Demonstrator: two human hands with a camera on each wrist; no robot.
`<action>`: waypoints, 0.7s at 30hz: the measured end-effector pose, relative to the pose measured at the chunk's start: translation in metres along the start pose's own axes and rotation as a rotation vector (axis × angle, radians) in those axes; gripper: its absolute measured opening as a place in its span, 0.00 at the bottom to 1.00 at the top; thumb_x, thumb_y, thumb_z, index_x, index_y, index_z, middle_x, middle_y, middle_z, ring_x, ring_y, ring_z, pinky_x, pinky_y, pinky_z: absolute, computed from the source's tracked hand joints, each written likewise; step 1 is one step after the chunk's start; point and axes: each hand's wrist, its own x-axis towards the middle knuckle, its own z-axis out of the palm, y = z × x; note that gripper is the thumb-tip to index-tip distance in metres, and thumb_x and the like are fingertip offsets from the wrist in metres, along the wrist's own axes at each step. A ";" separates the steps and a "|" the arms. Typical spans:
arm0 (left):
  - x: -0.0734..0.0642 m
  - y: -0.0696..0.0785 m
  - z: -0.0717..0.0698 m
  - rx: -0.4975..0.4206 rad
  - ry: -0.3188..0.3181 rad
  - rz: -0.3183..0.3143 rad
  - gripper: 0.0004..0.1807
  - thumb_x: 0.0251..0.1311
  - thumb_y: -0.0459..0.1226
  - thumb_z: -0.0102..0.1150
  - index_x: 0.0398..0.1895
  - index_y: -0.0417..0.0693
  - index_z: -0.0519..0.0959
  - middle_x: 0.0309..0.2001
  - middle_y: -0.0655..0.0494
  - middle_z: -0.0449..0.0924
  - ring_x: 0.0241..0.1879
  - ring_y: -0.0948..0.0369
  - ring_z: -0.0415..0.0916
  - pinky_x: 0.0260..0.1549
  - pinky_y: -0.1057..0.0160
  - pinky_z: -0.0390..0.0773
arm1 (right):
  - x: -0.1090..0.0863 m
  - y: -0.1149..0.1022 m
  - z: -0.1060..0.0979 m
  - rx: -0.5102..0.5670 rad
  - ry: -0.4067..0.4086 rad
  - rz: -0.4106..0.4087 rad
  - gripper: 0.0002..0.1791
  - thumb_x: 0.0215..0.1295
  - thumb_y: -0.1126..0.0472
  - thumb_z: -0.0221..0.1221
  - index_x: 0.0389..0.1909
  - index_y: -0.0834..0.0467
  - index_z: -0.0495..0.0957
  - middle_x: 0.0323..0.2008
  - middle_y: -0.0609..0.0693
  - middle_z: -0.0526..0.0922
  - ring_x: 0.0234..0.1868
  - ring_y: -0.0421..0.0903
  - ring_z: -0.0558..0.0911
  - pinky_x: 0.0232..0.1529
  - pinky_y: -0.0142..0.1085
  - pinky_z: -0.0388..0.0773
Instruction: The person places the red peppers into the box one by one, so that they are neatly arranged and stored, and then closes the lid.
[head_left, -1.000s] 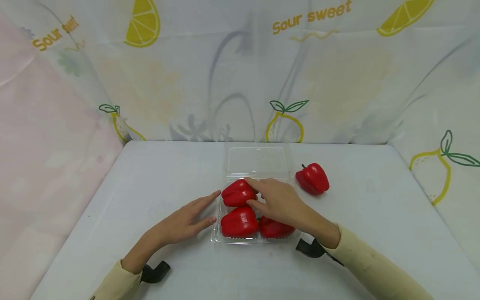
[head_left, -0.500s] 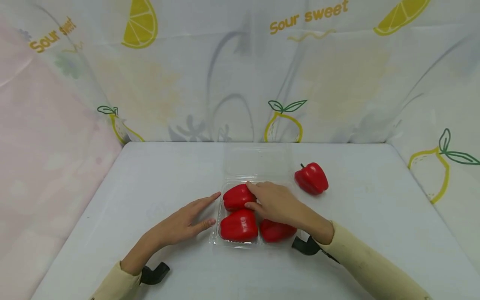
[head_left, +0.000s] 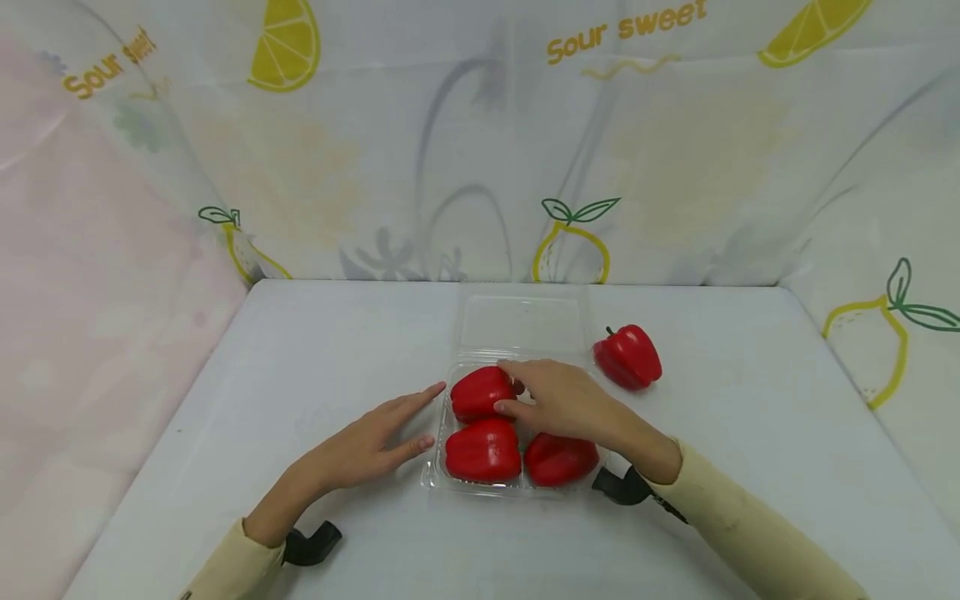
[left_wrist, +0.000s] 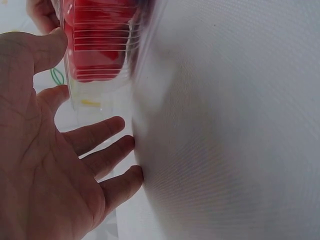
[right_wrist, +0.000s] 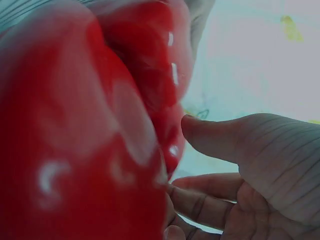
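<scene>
An open clear plastic clamshell box [head_left: 435,482] holds three red bell peppers, its lid [head_left: 522,323] folded back. My right hand [head_left: 566,400] holds the right end of the rear-left bell pepper [head_left: 480,393], thumb on the near side and index finger on the far side. In the right wrist view the thumb [right_wrist: 215,137] meets a pepper's edge. The front-left pepper [head_left: 482,451] and front-right pepper [head_left: 561,460] lie in the box; my hand covers its rear-right part. My left hand [head_left: 367,446] stays by the box's left side, fingers extended and spread, holding nothing.
A fourth bell pepper [head_left: 628,357], with a green stem, lies outside the box on the white table [head_left: 360,333], behind and right of it. A lemon-printed curtain [head_left: 420,150] rises behind the table. Black wrist mounts [head_left: 311,544] sit under both forearms.
The box and its peppers have shifted slightly toward me, partly with camera movement. My right hand has stayed at the rear-left pepper; the left hand has hardly moved.
</scene>
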 end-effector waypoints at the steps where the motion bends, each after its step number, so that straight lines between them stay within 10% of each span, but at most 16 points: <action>1: 0.000 0.001 0.000 -0.001 0.000 -0.001 0.38 0.67 0.60 0.52 0.78 0.73 0.51 0.73 0.60 0.59 0.70 0.53 0.59 0.60 0.40 0.69 | -0.001 0.001 -0.002 0.003 0.006 0.002 0.38 0.54 0.49 0.71 0.65 0.55 0.71 0.43 0.48 0.82 0.42 0.45 0.80 0.36 0.39 0.83; 21: -0.001 0.003 -0.001 -0.021 0.002 -0.010 0.38 0.66 0.60 0.52 0.77 0.72 0.52 0.73 0.60 0.59 0.71 0.53 0.58 0.60 0.40 0.68 | -0.021 0.030 -0.031 -0.013 0.196 0.009 0.35 0.57 0.47 0.69 0.65 0.55 0.73 0.44 0.50 0.83 0.40 0.47 0.80 0.31 0.35 0.81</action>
